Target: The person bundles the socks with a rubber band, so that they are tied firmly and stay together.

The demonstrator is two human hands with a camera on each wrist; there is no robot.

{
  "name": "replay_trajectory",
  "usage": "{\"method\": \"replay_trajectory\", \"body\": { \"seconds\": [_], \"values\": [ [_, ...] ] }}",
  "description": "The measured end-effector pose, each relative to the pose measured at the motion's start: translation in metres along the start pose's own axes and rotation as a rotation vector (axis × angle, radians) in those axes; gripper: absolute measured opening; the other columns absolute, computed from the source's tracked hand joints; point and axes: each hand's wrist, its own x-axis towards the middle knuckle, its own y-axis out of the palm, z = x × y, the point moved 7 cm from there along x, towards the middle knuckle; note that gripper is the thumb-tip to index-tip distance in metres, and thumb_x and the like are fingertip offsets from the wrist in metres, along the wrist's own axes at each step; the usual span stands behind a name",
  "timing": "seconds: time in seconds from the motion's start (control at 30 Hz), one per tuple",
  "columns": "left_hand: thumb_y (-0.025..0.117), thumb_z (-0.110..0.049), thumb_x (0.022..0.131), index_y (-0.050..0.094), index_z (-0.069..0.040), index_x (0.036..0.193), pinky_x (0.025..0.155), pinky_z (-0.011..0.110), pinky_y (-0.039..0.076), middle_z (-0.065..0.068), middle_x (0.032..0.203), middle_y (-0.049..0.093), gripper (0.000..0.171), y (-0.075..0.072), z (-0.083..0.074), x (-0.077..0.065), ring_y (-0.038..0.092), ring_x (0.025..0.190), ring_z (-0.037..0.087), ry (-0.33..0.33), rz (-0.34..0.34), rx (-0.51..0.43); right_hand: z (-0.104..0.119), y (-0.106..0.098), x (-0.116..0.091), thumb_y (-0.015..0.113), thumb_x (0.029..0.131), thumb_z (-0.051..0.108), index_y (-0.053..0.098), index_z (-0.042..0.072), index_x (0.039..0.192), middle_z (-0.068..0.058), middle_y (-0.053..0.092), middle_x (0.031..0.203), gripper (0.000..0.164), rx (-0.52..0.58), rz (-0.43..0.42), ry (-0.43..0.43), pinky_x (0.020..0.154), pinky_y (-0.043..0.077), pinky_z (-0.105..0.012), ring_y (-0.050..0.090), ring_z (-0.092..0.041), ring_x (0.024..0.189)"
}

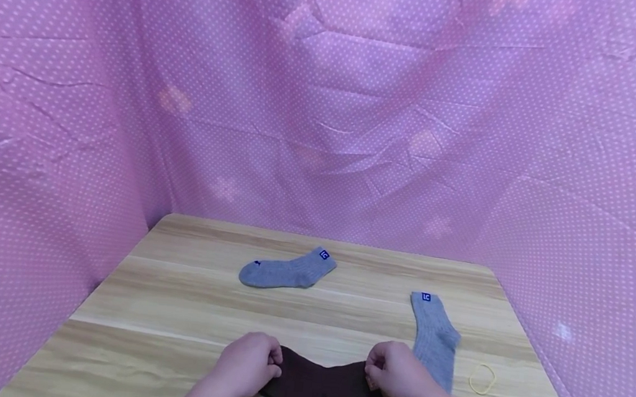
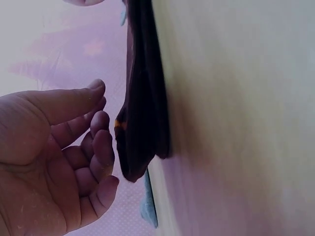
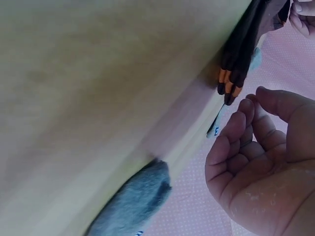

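A dark brown pair of socks, layered flat, lies at the table's near edge. Orange bands mark the ends of these socks in the right wrist view. At their left end is my left hand; its fingers are loosely bent, and the left wrist view shows a small gap between this hand and the socks. My right hand is at the other end. In the right wrist view, that hand has loosely curled fingers just off the fabric, with nothing between them.
One grey sock lies toward the back of the wooden table. Another grey sock is on the right, partly behind my right forearm. Beside it is a thin yellow rubber band. Pink dotted cloth surrounds the table.
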Motion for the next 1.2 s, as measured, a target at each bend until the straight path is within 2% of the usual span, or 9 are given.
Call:
{"method": "replay_trajectory", "body": {
  "seconds": [0.2,0.4,0.6,0.73,0.8,0.97,1.2],
  "values": [
    [0.087,-0.022,0.085,0.065,-0.023,0.080,0.066,0.035,0.047,-0.014,0.072,0.055,0.023,-0.009,0.012,0.011,0.053,0.070,0.007,-0.041,-0.023,-0.010,0.006,-0.003,0.021,0.075,0.093,0.007,0.070,0.017,0.077,0.012,0.060,0.071,0.019,-0.073,-0.045,0.003,0.061,0.048,-0.027,0.055,-0.006,0.064],
    [0.085,-0.022,0.087,0.063,-0.019,0.080,0.064,0.037,0.048,-0.009,0.074,0.060,0.023,-0.014,0.038,0.027,0.055,0.068,0.011,-0.133,-0.046,-0.022,0.008,-0.002,0.049,0.073,0.094,0.005,0.071,0.013,0.080,0.008,0.062,0.073,0.016,-0.008,-0.082,0.022,0.062,0.048,-0.027,0.055,-0.009,0.066],
    [0.080,-0.026,0.091,0.068,-0.017,0.088,0.068,0.042,0.052,-0.005,0.084,0.068,0.015,-0.017,0.065,0.042,0.062,0.075,0.016,-0.239,-0.082,-0.028,0.001,-0.004,0.068,0.077,0.097,0.014,0.072,0.014,0.080,0.006,0.061,0.072,0.018,-0.002,-0.161,0.092,0.059,0.047,-0.028,0.053,-0.011,0.063],
    [0.079,-0.027,0.092,0.072,-0.013,0.100,0.077,0.048,0.055,0.000,0.094,0.073,0.018,-0.022,0.080,0.049,0.069,0.087,0.022,-0.298,-0.131,-0.052,-0.006,-0.004,0.076,0.078,0.097,0.019,0.073,0.012,0.088,0.003,0.063,0.077,0.013,0.009,-0.189,0.150,0.062,0.050,-0.031,0.056,-0.013,0.069],
    [0.079,-0.028,0.093,0.073,-0.009,0.109,0.082,0.051,0.056,0.005,0.101,0.072,0.025,-0.024,0.085,0.051,0.070,0.093,0.026,-0.313,-0.156,-0.057,-0.008,-0.004,0.079,0.078,0.097,0.020,0.074,0.007,0.096,0.002,0.066,0.082,0.013,-0.001,-0.206,0.151,0.068,0.053,-0.033,0.059,-0.013,0.073],
    [0.078,-0.030,0.094,0.070,-0.003,0.125,0.090,0.057,0.055,0.017,0.119,0.067,0.042,-0.026,0.091,0.058,0.067,0.107,0.037,-0.317,-0.178,-0.045,-0.010,-0.007,0.085,0.079,0.096,0.018,0.071,-0.005,0.114,-0.003,0.072,0.091,0.030,-0.006,-0.239,0.132,0.080,0.058,-0.041,0.067,-0.017,0.085],
    [0.076,-0.032,0.095,0.065,0.001,0.133,0.096,0.060,0.052,0.024,0.131,0.064,0.052,-0.025,0.100,0.065,0.064,0.118,0.044,-0.335,-0.179,-0.042,-0.017,-0.005,0.096,0.078,0.097,0.021,0.067,-0.007,0.125,-0.006,0.073,0.100,0.041,-0.023,-0.227,0.146,0.090,0.058,-0.047,0.069,-0.022,0.095]
  ]
}}
